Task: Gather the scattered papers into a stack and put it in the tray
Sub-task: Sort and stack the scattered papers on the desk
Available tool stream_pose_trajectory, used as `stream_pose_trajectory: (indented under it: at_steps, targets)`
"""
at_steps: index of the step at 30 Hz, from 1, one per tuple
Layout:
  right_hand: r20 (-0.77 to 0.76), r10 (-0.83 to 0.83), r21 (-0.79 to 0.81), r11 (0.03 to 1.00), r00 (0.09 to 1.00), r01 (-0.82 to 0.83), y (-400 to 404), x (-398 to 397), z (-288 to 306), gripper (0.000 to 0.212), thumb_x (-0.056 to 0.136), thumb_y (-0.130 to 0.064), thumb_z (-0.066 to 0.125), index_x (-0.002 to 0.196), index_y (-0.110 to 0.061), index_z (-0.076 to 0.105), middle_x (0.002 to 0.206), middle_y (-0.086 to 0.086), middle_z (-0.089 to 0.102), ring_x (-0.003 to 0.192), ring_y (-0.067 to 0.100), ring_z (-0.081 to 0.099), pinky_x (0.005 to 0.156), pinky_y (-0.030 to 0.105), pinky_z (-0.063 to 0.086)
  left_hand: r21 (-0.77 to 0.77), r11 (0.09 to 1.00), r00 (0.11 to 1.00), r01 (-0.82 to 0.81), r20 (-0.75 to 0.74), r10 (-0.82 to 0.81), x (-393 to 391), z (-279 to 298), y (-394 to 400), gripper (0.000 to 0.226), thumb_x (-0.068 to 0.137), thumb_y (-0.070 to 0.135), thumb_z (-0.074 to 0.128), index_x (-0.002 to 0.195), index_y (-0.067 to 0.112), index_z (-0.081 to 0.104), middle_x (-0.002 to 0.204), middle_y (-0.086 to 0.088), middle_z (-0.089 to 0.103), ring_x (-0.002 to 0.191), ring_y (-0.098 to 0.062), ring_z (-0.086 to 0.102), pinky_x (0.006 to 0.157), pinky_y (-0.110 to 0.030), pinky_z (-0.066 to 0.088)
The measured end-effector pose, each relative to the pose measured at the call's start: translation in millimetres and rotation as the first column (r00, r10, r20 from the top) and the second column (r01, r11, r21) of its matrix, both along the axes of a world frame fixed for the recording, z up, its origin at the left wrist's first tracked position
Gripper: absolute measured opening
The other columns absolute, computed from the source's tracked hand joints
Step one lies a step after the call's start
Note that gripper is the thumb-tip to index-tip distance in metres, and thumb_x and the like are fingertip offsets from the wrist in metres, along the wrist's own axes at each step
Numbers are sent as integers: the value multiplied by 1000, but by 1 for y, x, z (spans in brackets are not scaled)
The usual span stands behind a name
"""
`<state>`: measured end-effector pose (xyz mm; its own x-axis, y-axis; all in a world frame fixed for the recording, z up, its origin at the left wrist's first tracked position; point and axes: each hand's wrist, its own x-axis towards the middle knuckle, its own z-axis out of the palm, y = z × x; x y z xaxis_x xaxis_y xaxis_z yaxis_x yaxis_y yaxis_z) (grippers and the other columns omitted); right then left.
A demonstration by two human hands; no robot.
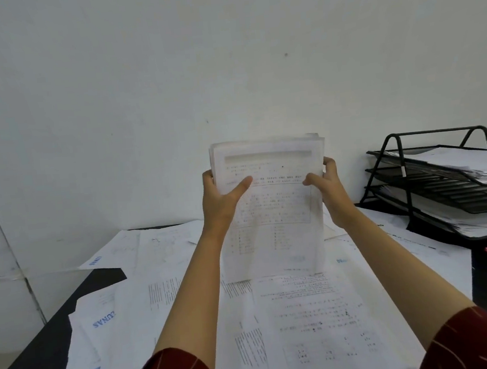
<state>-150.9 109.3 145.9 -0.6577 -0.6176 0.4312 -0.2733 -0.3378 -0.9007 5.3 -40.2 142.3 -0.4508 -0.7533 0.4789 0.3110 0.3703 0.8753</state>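
Squaring the stack (270,208) is the step we are in now. We hold it upright, its lower edge resting on the loose sheets (323,319) that cover the desk (30,362). Our left hand (222,198) grips the left edge and our right hand (327,188) grips the right edge, both in the upper half of the stack; each thumb presses on the near face, and the fingers curl behind. So the stack stands between the two hands, and most of its length hangs below the grip. The top edges look uneven and a little blurred, so we judge the sheets are not yet aligned.

Many sheets are not gathered yet: they lie on the left, near us, and on the right toward the tray (444,182). The tray stands at the far right, well apart from the stack, and its tiers already hold paper. We think the next move is to tap the stack even, then lay it down and collect the rest. Sheets can slip out at the bottom if the grip loosens.
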Motion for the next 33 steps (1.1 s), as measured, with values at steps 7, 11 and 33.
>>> stream_pose_trajectory:
  at_steps: [7,11,33]
  targets:
    - [-84,-6,154,988,996,19,-5,-12,-34,44,89,0,51,131,-16,48,122,2,61,112,20,59,80,26,52,42,999,992,23,126,-28,0,-28,-3,36,90,6,55,122,15,41,116,-3,55,107,-23,56,83,-29,47]
    - [-106,-61,72,995,993,69,-6,-12,-19,50,91,-1,50,137,-18,41,123,-2,57,109,10,57,78,20,51,31,999,998,11,66,-13,-2,-11,0,35,93,6,50,123,12,33,114,-2,52,99,-17,56,75,-24,49]
    - [-56,-136,-19,991,989,136,-7,-20,-56,40,94,-21,59,131,-13,48,123,4,61,109,18,62,85,30,56,6,999,994,44,99,-44,-19,-51,-2,26,99,11,43,121,17,31,116,1,51,101,-15,54,79,-22,46]
